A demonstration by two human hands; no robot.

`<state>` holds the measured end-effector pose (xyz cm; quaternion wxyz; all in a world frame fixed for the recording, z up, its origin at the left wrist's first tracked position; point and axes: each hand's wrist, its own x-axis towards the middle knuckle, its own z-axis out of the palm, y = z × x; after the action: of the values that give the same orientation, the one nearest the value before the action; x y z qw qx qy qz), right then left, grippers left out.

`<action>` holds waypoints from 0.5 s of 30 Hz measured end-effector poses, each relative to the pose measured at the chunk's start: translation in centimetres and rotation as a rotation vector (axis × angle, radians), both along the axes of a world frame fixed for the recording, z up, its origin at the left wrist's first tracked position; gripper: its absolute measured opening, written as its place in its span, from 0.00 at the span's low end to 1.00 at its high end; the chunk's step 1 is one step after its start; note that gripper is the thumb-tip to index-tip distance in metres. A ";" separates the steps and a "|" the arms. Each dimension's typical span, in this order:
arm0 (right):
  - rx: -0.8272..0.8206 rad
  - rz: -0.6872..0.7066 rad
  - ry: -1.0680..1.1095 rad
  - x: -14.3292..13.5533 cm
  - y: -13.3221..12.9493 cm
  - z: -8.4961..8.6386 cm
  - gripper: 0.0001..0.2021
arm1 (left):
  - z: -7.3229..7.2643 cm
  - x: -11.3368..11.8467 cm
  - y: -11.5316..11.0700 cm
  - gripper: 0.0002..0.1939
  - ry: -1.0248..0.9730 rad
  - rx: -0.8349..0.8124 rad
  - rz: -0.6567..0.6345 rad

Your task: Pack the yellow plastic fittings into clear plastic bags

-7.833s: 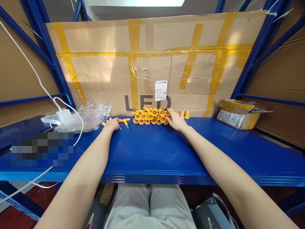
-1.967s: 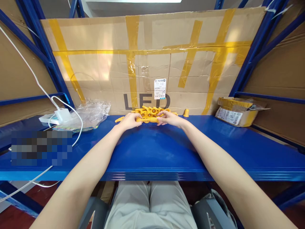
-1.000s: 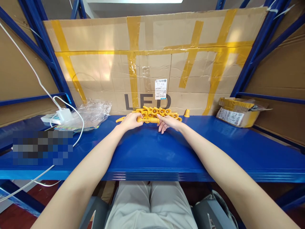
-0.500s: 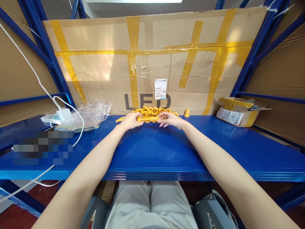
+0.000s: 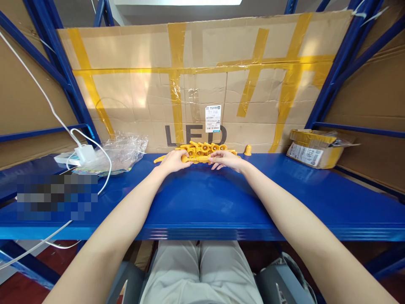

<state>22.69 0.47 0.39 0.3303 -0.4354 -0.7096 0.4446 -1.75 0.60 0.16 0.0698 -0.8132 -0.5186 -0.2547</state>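
**Both hands on one yellow piece at the pile's near edge**

Head view: left hand [image 5: 172, 161] and right hand [image 5: 225, 159] meet at the front of the yellow plastic pieces [image 5: 204, 149], heaped against the cardboard sheet [image 5: 202, 84] at the back of the blue worktop [image 5: 202, 198]. Fingers of each hand curl, pinching opposite ends of one piece [image 5: 196, 158] (grip partly hidden). A lone yellow cap [image 5: 248, 149] stands just right; a plastic bag [image 5: 122, 152] lies left.

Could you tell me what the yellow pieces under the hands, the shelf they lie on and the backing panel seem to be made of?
The yellow pieces look like moulded plastic: uniform colour, smooth rounded shapes, slight sheen. The shelf seems to be blue painted metal, glossy enough to show reflections. The backing panel is brown cardboard, creased and patched with yellow tape.
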 end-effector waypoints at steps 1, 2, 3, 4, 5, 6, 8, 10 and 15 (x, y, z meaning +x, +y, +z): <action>0.000 0.003 0.002 0.0 0.0 0.0 0.11 | 0.0 0.0 0.0 0.16 0.002 0.002 -0.003; -0.004 0.005 0.006 0.0 0.0 0.0 0.11 | 0.0 0.0 0.0 0.16 0.004 0.004 -0.006; -0.011 0.006 0.012 0.0 0.0 0.0 0.11 | 0.0 0.0 0.1 0.16 0.005 0.006 -0.010; -0.022 0.005 0.020 -0.1 0.0 -0.1 0.11 | 0.0 -0.1 0.1 0.17 0.007 0.006 -0.012; -0.034 0.003 0.029 -0.1 0.0 -0.1 0.10 | -0.1 -0.1 0.1 0.17 0.010 0.006 -0.013; -0.046 0.002 0.040 -0.2 0.0 -0.1 0.11 | -0.1 -0.1 0.1 0.17 0.012 0.006 -0.011; -0.061 0.001 0.058 -0.2 -0.1 -0.1 0.11 | -0.1 -0.1 0.1 0.17 0.014 0.003 -0.006; -0.067 0.003 0.067 -0.3 -0.2 -0.1 0.11 | -0.1 -0.1 0.1 0.17 0.010 -0.001 -0.002; -0.067 -0.007 0.078 -0.3 -0.1 -0.1 0.09 | -0.1 -0.1 0.1 0.17 0.008 -0.013 0.001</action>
<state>22.39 0.41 0.25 0.3446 -0.4312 -0.6794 0.4835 -1.85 0.71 0.06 0.0665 -0.8144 -0.5205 -0.2480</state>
